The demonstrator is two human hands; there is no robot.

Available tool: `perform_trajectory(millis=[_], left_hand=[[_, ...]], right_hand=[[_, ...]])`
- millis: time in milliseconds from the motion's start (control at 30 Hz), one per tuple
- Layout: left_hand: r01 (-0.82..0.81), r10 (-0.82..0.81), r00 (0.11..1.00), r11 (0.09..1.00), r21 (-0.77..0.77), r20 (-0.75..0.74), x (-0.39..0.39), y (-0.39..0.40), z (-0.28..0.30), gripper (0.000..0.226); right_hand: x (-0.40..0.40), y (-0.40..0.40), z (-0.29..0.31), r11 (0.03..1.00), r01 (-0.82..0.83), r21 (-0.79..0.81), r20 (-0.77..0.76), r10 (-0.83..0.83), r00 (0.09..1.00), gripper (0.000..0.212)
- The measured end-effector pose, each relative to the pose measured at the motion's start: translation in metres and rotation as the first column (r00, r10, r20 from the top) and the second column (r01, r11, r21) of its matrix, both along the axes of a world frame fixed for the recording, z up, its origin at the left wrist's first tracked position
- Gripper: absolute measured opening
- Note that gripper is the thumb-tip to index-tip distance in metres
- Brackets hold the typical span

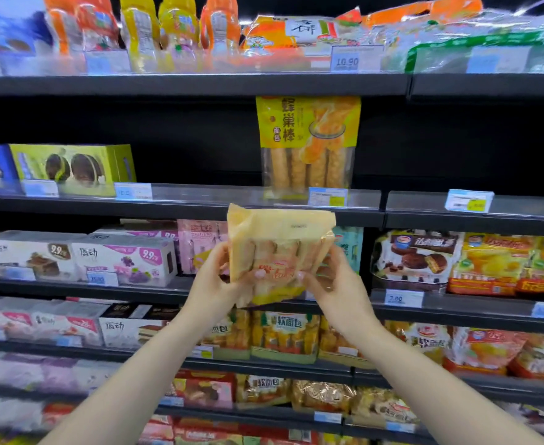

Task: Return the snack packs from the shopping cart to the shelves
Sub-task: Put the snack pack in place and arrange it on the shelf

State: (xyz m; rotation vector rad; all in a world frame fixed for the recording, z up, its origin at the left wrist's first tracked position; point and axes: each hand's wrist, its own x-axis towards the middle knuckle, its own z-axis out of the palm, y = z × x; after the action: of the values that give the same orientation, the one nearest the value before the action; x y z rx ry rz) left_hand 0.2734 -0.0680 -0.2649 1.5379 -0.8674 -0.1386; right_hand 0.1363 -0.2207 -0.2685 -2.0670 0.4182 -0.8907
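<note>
The snack pack point(277, 252), a pale yellow bag of bread sticks with a clear window and red lettering low on its front, is up in the air between our two hands, in front of the shelves and touching none of them; its top edge sits level with the front lip of the shelf point(180, 203) that carries the tall yellow bag point(307, 142) of long bread sticks, which stands upright just above and a little to the right. Our left hand point(214, 284) grips the pack's left side, thumb across the lower front and fingers curled behind; our right hand point(331, 284) grips the right side the same way, thumb tip on the front near the red lettering; so each grip is closed on the pack, not wide. The pack leans slightly, its top tipped to the left. Behind it, partly hidden, stand a pink bag point(200, 245) and a pale blue-green bag point(349, 248) on the shelf below. To the left on that shelf lie white cake boxes point(78, 255); to the right, a bag of chocolate pies point(415, 258) and orange bags point(505, 264). A green box point(71, 167) of chocolate pies stands on the upper shelf at far left; we cannot read most price tags.
</note>
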Motion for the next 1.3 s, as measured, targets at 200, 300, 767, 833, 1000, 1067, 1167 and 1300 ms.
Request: perform_trajectory(millis=[200,300,767,833,1000,1067,1167,1300], left_hand=[[-0.041,0.028,0.993,0.994,0.105,0.115,0.057,0.001,-0.015,0.048],[0.031,-0.034,0.998,0.997,0.069,0.047,0.078,-0.007,-0.021,0.041],[0.200,-0.179,0.978,0.951,0.236,-0.107,0.141,-0.042,-0.056,0.045],[0.188,-0.164,0.981,0.942,0.277,-0.106,0.146,-0.047,-0.056,0.042],[0.155,-0.152,0.988,0.942,0.297,-0.032,0.159,-0.058,-0.059,0.039],[0.140,-0.141,0.990,0.938,0.316,-0.020,0.163,-0.060,-0.063,0.039],[0.137,-0.130,0.991,0.935,0.328,-0.045,0.170,-0.065,-0.067,0.037],[0.137,-0.109,0.989,0.938,0.320,-0.103,0.174,-0.077,-0.064,0.025]], right_hand=[[0.042,0.006,-0.013,1.000,0.014,0.016,0.071,-0.015,0.997,0.058],[0.058,0.008,-0.021,0.999,0.045,-0.014,0.064,-0.044,0.997,0.052],[0.111,-0.012,-0.050,0.972,0.179,0.154,-0.048,-0.173,0.984,0.038],[0.118,-0.018,-0.055,0.962,0.196,0.191,-0.058,-0.189,0.980,0.036],[0.131,-0.026,-0.055,0.950,0.256,0.180,-0.092,-0.243,0.966,0.032],[0.134,-0.028,-0.054,0.947,0.273,0.172,-0.111,-0.257,0.960,0.034],[0.141,-0.033,-0.053,0.945,0.300,0.128,-0.142,-0.282,0.949,0.038],[0.151,-0.041,-0.048,0.938,0.334,0.088,-0.200,-0.312,0.929,0.038]])
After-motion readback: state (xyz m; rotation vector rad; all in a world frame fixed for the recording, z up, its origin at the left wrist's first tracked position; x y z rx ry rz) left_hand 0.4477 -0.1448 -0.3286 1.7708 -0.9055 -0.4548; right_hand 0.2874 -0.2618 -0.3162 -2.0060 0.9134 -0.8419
